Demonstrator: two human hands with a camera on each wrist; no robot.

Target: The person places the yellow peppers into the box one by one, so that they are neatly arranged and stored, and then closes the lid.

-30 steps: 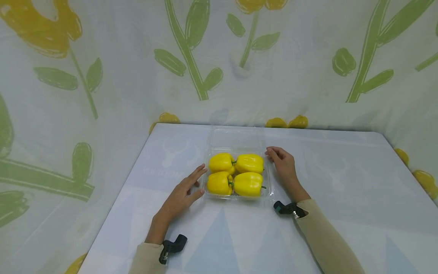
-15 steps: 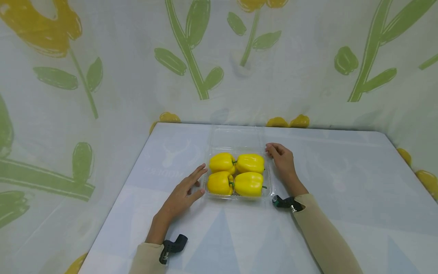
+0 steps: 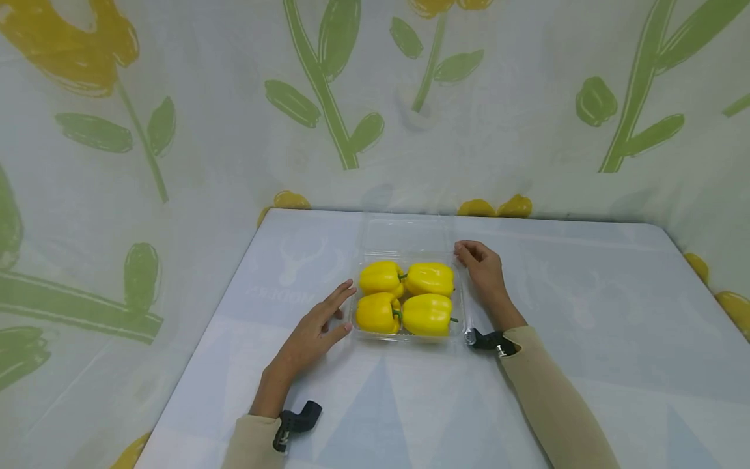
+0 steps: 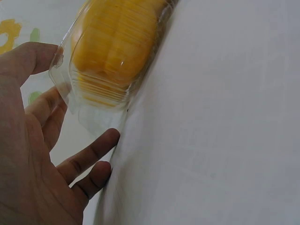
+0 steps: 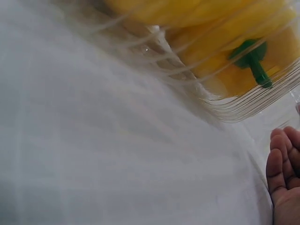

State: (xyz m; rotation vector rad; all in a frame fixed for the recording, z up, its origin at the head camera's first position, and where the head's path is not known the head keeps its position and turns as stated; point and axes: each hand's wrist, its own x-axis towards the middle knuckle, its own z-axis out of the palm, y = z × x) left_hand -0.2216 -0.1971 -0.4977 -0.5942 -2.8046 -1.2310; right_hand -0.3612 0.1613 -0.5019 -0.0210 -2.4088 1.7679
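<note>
A clear plastic clamshell box (image 3: 404, 339) holds several yellow bell peppers (image 3: 427, 314) with green stems. Its lid (image 3: 407, 234) lies folded back behind it. My left hand (image 3: 310, 339) is at the box's left side, fingers spread and thumb apart. In the left wrist view, the left thumb (image 4: 44, 54) is right at the rim, with the other fingers under and beside the box. My right hand (image 3: 483, 270) is at the back right corner, fingers loosely bent, fingertips right by the lid's side edge. In the right wrist view, those fingers (image 5: 276, 161) show only partly, beyond the ridged box wall.
The box stands on a white table (image 3: 586, 312) with pale blue triangle prints. A white cloth (image 3: 222, 98) printed with green stems and yellow flowers hangs behind and to the left. Each wrist carries a small black camera (image 3: 299, 420).
My right hand has moved slightly away from me along the box's right side, up to the lid's edge. The left hand, box and peppers stay in place.
</note>
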